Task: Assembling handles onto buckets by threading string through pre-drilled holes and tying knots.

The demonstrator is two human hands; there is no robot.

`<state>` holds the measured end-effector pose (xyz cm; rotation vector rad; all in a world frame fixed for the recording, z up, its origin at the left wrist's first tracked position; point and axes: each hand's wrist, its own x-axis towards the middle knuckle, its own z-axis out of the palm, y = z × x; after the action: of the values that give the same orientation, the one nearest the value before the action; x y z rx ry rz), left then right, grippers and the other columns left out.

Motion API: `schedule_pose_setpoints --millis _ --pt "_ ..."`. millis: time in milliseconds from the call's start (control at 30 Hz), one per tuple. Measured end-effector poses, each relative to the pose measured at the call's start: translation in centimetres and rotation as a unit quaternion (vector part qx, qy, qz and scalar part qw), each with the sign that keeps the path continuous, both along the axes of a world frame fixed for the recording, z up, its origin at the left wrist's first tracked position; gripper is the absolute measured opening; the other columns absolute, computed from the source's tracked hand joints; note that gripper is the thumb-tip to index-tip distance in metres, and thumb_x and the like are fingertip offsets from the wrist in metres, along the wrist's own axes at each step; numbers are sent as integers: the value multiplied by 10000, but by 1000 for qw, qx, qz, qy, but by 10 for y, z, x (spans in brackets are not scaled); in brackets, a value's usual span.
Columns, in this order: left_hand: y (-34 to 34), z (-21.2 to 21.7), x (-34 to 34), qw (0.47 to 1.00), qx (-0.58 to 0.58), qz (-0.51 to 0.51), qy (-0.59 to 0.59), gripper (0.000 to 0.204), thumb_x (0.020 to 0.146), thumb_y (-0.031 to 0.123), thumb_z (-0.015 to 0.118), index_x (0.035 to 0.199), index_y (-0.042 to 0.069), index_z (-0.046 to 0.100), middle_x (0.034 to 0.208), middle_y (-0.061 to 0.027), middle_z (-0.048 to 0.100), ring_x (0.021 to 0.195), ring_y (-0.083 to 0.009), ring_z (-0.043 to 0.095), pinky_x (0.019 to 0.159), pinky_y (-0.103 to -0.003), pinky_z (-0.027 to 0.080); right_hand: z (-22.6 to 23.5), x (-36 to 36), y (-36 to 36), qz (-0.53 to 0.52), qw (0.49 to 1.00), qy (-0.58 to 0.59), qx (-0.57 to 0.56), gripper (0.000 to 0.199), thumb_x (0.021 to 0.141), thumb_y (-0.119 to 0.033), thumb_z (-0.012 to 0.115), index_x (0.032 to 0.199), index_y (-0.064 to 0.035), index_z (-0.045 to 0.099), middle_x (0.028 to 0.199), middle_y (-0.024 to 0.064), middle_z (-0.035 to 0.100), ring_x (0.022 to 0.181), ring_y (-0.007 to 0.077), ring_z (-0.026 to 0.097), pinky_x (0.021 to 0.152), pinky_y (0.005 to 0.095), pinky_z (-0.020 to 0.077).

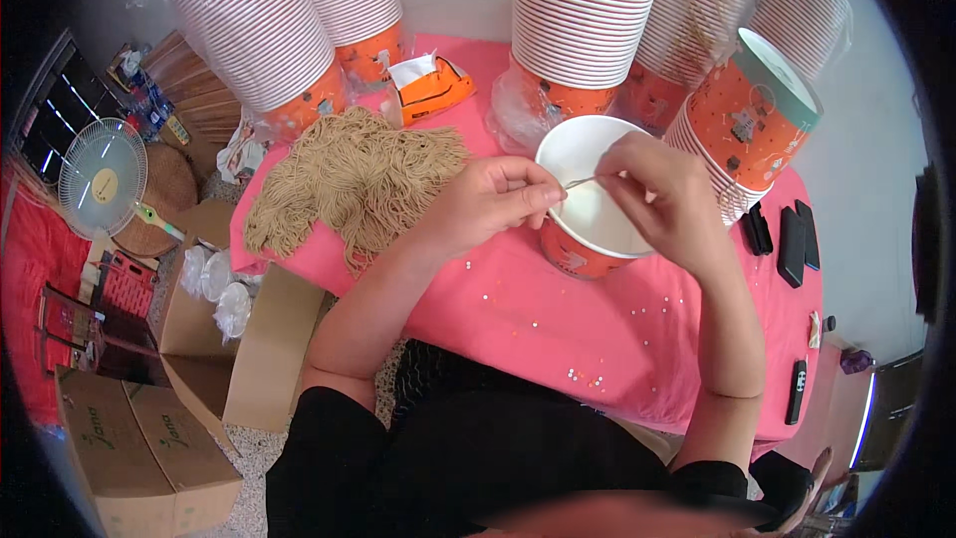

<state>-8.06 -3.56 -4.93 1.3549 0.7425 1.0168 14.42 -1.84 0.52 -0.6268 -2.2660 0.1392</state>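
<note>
1. The left hand [488,204] pinches one end of a thin tan cord [581,181] between thumb and forefinger; the right hand [662,194] grips the other end in closed fingertips. The short stretch of cord hangs taut between them, right over the mouth of an open paper cup [588,229].
2. The cord looks feather-light and limp — it probably has no stiffness of its own, so it keeps a line only while both ends are held. A fingertip pinch near each end seems the sensible hold; anything looser and it would likely slip.
3. The cup stands upright on the pink tablecloth [538,314], orange outside and white inside. It looks light and thin-walled, so it would tip or dent easily; the rim is the firmest place to take it.
4. One cup stands singly at the hands. Behind it rise about five nested stacks of cups [578,30] — the cups within each are too many to count.
5. One heap of tan cords [354,179] lies left of the hands on the cloth, its strands uncountable.
6. Small pale beads [583,376] lie scattered on the cloth, perhaps a few dozen.
7. Three dark flat devices [792,244] lie at the right edge, a fourth lower down.
</note>
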Motion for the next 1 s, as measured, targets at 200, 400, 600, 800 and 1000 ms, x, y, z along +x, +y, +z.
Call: schedule_pose_setpoints --millis 200,400,600,800,1000 --pt "-2 -2 -4 999 20 -4 28 148 928 147 634 1008 23 638 867 4 653 764 -46 577 639 -191 440 9 13 -6 13 997 8 -69 96 780 -5 654 853 -9 592 785 105 604 668 263 606 587 357 471" --pt "-3 -3 -3 997 -42 -33 -63 148 938 153 614 1030 37 618 849 23 640 687 -8 497 587 -172 376 10 -1 -8 76 997 -13 -23 85 774 11 672 841 2 621 792 96 622 686 243 611 583 326 466" --pt "-3 -5 1 997 -27 -27 -64 152 938 131 598 1047 26 611 869 17 644 719 -11 515 603 -169 381 -1 -15 5 43 998 -31 24 80 768 -3 681 826 -13 627 764 87 613 631 249 609 544 343 461" --pt "-4 -10 5 997 -5 -12 -72 201 921 107 628 1089 0 604 933 -16 664 865 -70 611 744 -200 481 -7 -21 5 47 998 -16 23 62 763 -6 689 806 -14 645 733 83 611 599 244 600 512 333 442" --pt "-3 -13 9 997 41 41 -53 181 891 66 670 1040 -20 616 905 -18 661 840 -77 622 762 -221 511 -10 -20 7 58 997 5 -48 64 776 -60 708 820 -30 672 750 64 636 581 196 589 505 312 434"
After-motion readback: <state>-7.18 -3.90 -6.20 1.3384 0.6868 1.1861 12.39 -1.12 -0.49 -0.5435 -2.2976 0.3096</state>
